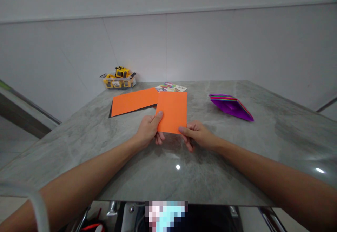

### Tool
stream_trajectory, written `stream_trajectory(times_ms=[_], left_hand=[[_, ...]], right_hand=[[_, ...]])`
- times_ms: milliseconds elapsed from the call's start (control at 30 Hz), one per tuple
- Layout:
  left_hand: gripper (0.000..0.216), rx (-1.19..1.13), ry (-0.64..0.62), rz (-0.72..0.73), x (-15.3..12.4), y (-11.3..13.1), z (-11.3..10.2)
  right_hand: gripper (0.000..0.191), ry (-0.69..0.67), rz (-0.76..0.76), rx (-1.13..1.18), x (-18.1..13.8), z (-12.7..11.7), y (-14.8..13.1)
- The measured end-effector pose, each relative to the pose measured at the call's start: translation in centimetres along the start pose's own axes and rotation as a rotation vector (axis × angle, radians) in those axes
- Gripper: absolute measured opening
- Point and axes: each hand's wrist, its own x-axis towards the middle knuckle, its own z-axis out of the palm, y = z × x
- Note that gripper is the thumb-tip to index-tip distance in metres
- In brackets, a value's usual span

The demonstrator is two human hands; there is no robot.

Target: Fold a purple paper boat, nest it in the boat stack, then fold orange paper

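Note:
An orange sheet of paper (172, 111), roughly square in outline, is held up above the table between both hands. My left hand (150, 129) pinches its lower left edge, thumb on the front. At the lower right corner, my right hand (196, 133) grips the same sheet with the thumb on top and the other fingers beneath. Behind it to the left lies a larger orange sheet (134, 101) with a black edge showing under it. A purple folded paper piece (230, 108) with several coloured layers along its top edge rests to the right.
The grey marbled table (147, 183) stands against a white wall. At its back left is a clear plastic box (118, 83) holding yellow toy construction vehicles (122, 72). A printed colourful card (172, 87) lies at the back middle, partly covered.

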Motion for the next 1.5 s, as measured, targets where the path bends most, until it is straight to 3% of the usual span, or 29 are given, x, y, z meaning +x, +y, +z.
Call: stream_trajectory(times_ms=[233, 367, 567, 700, 767, 833, 1000, 1200, 1333, 1500], left_hand=[[0.054, 0.176, -0.034, 0.080, -0.2, 0.2, -0.3], [0.059, 0.196, -0.082, 0.074, -0.5, 0.5, -0.4], [0.061, 0.013, -0.143, 0.098, -0.1, 0.1, -0.8], [0.062, -0.159, -0.326, 0.148, 0.0, -0.5, -1.1], [0.062, -0.126, -0.452, 0.194, -0.3, -0.8, -0.9], [0.061, -0.013, -0.498, 0.202, -0.8, -1.1, -0.4], [0.055, 0.145, -0.343, 0.139, -1.6, -1.8, 0.9], [0.054, 0.210, -0.377, 0.129, -1.5, -1.6, 0.4], [0.056, 0.218, -0.423, 0.103, -1.3, -1.3, 0.0], [0.047, 0.196, -0.333, 0.131, -1.5, -1.2, 0.7]], right_hand=[[0.052, 0.224, -0.022, 0.028, 0.8, -0.3, 0.4], [0.049, 0.186, -0.001, 0.144, 0.7, -0.7, 0.6], [0.046, 0.159, 0.055, 0.249, 0.6, -0.8, 0.9], [0.046, 0.268, 0.014, 0.255, 0.8, -0.7, 0.5], [0.046, 0.320, -0.007, 0.251, 0.8, -0.5, 0.3], [0.047, 0.343, -0.024, 0.229, 0.8, -0.1, 0.2], [0.050, 0.269, -0.049, 0.130, 0.8, 0.9, 0.5], [0.051, 0.211, -0.035, 0.156, 0.8, 0.9, 0.5], [0.045, 0.282, -0.046, 0.250, 0.9, 0.8, 0.3], [0.041, 0.361, -0.040, 0.344, 1.1, 1.2, 0.2]])
